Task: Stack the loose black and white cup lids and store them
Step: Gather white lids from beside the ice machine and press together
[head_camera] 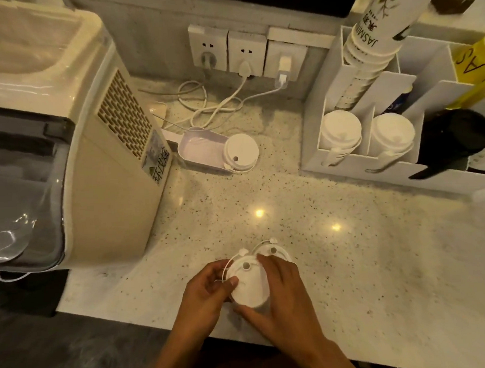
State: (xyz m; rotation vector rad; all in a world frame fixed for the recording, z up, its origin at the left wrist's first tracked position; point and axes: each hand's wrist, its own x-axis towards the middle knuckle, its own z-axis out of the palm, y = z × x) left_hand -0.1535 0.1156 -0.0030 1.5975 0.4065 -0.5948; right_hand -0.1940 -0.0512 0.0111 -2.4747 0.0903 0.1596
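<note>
Speckled countertop [350, 262]: both hands clasp a white lid stack [250, 287] at the near edge, left hand [207, 294] and right hand [282, 290] flanking it; far-right cups [368, 42] read "JASMIN".

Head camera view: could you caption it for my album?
Both hands, left hand and right hand, grip a small stack of round white plastic cup lids on the speckled stone counter.

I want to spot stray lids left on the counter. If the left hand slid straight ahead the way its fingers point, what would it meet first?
Past the white lid it grips, the left hand probably meets the second white lid beside it, under the right hand.
</note>
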